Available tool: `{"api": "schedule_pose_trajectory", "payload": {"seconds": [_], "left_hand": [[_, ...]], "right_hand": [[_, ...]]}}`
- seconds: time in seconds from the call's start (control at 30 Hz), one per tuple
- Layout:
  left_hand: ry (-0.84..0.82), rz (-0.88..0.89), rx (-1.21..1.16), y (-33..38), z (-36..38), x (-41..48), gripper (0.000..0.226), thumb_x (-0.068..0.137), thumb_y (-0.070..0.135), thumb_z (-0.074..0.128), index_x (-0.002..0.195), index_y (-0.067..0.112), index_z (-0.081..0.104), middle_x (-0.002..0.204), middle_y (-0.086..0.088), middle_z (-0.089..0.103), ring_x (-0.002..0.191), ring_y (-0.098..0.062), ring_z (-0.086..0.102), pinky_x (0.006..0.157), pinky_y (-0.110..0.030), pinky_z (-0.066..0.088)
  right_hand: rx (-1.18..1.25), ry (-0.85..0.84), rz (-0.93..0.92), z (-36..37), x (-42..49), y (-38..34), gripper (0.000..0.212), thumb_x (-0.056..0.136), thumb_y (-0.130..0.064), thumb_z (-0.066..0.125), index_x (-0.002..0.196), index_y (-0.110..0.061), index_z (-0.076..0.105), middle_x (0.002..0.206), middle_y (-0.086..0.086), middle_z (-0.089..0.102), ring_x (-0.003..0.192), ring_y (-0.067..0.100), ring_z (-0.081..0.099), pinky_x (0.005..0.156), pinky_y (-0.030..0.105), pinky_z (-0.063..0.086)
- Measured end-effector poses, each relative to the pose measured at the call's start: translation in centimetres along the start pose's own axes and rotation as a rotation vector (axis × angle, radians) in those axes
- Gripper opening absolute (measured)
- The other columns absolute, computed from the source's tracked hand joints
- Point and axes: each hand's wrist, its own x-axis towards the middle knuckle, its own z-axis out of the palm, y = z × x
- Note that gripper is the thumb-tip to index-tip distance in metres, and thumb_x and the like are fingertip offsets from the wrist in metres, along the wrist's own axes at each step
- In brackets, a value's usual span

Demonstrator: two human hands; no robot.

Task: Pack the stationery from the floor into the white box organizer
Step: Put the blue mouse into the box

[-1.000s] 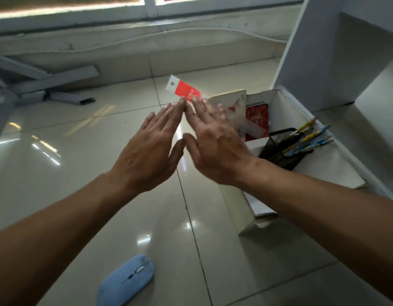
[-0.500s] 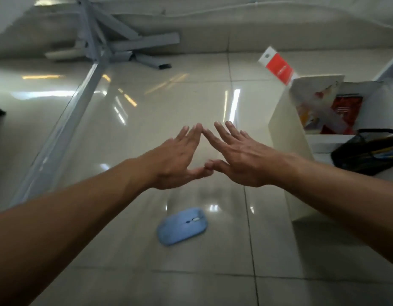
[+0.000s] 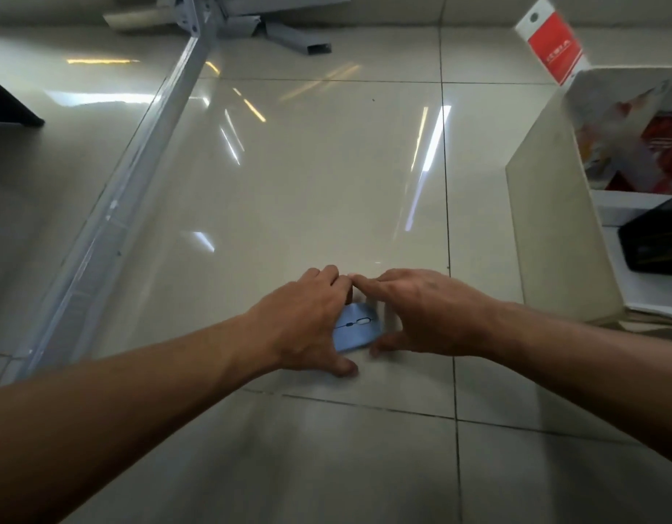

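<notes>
The blue mouse (image 3: 355,329) is lying flat on the shiny tiled floor (image 3: 308,183), between the person's two hands. It is well apart from the white box organizer (image 3: 553,228), which is standing off to the right. The mouse is looking small, hard and smooth, so it is probably light and a bit slippery. The floor under it is looking slick too. It will likely not bend or squash. The best place to hold it is probably by its two long sides, thumb on one side and fingers on the other. The left hand (image 3: 308,323) is lying over the left part of the mouse, with its fingers curling round the far end and its thumb sitting low by the near edge. The right hand (image 3: 429,315) is sitting at the other side, half open. One finger is pointing straight and touching the left fingers above the mouse, and the thumb is resting by the near corner. Its other fingers are blurry, so it is hard to tell if they are touching the mouse.
</notes>
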Motion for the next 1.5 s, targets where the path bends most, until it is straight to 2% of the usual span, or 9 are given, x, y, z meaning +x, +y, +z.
{"api": "schedule_pose_trajectory", "payload": {"seconds": [0.13,0.33,0.63,0.77,0.93,1.1,1.2,1.3,1.5], "left_hand": [[-0.01,-0.025,-0.126,0.2,0.3,0.2,0.066,0.068,0.054,0.08,0.118,0.023,0.051,0.107,0.006,0.051,0.094,-0.014,0.052,0.078,-0.029,0.051],[0.071,-0.062,-0.149,-0.6,-1.5,1.1,0.047,0.067,0.047,0.081,0.1,0.02,0.061,0.094,0.005,0.057,0.08,-0.017,0.058,0.069,-0.033,0.052],[0.278,-0.029,-0.195,-1.4,-8.9,6.3,0.055,0.063,0.036,0.092,0.11,0.02,0.069,0.101,0.003,0.063,0.087,-0.016,0.059,0.077,-0.037,0.056],[0.32,0.035,-0.161,-0.4,-11.5,8.3,0.059,0.064,0.038,0.093,0.114,0.019,0.069,0.102,0.004,0.063,0.086,-0.015,0.061,0.077,-0.036,0.057],[0.488,0.1,-0.187,2.5,-16.1,11.5,0.065,0.064,0.045,0.093,0.116,0.017,0.067,0.104,0.001,0.065,0.085,-0.013,0.06,0.068,-0.026,0.056],[0.639,0.135,-0.515,8.3,-20.2,15.8,0.077,0.067,0.061,0.084,0.134,0.034,0.059,0.099,0.009,0.065,0.078,0.002,0.063,0.056,-0.014,0.052],[0.625,0.17,-0.669,12.5,-21.1,17.8,0.08,0.076,0.06,0.079,0.147,0.04,0.048,0.106,0.006,0.065,0.089,-0.004,0.065,0.06,-0.009,0.05],[0.582,0.142,-0.762,15.8,-21.5,19.3,0.076,0.079,0.062,0.076,0.147,0.041,0.049,0.126,-0.005,0.064,0.107,-0.023,0.065,0.08,-0.033,0.059],[0.361,0.04,-0.948,19.7,-21.2,21.4,0.076,0.072,0.057,0.084,0.133,0.024,0.054,0.111,-0.01,0.068,0.089,-0.032,0.074,0.073,-0.047,0.064]], "right_hand": [[0.05,0.03,0.024,0.7,0.3,-0.6,0.066,0.081,-0.048,0.082,0.135,-0.022,0.055,0.114,-0.001,0.07,0.099,0.016,0.061,0.084,0.035,0.057],[0.257,0.136,0.125,0.4,1.1,-0.3,0.039,0.081,-0.029,0.081,0.117,-0.017,0.072,0.093,0.001,0.072,0.078,0.017,0.064,0.075,0.037,0.057],[0.398,0.421,0.317,-5.7,2.3,3.9,0.06,0.071,-0.021,0.094,0.127,-0.014,0.074,0.111,0.001,0.078,0.082,0.015,0.074,0.083,0.034,0.063],[0.468,0.497,0.399,-7.9,1.3,5.4,0.066,0.068,-0.022,0.096,0.129,-0.018,0.072,0.112,-0.005,0.077,0.082,0.006,0.074,0.082,0.021,0.062],[1.001,0.726,0.453,-11.8,-1.6,8.8,0.065,0.07,-0.001,0.093,0.129,-0.01,0.069,0.097,0.001,0.081,0.084,0.009,0.079,0.072,0.018,0.061],[1.447,0.991,0.399,-15.7,-5.6,11.6,0.027,0.09,-0.009,0.078,0.114,-0.001,0.073,0.098,0.021,0.08,0.089,0.032,0.079,0.079,0.039,0.063],[1.413,1.06,0.474,-16.4,-7.9,12.6,0.027,0.1,-0.025,0.066,0.113,-0.003,0.073,0.102,0.019,0.079,0.091,0.037,0.079,0.073,0.042,0.065],[1.322,1.115,0.481,-16.2,-10.6,13.1,0.039,0.095,-0.03,0.069,0.127,-0.007,0.069,0.107,0.014,0.08,0.094,0.036,0.079,0.073,0.047,0.066],[1.096,1.139,0.62,-14.8,-14.1,13.5,0.046,0.08,-0.005,0.086,0.124,-0.003,0.072,0.101,0.011,0.081,0.088,0.029,0.08,0.074,0.049,0.066]]}}
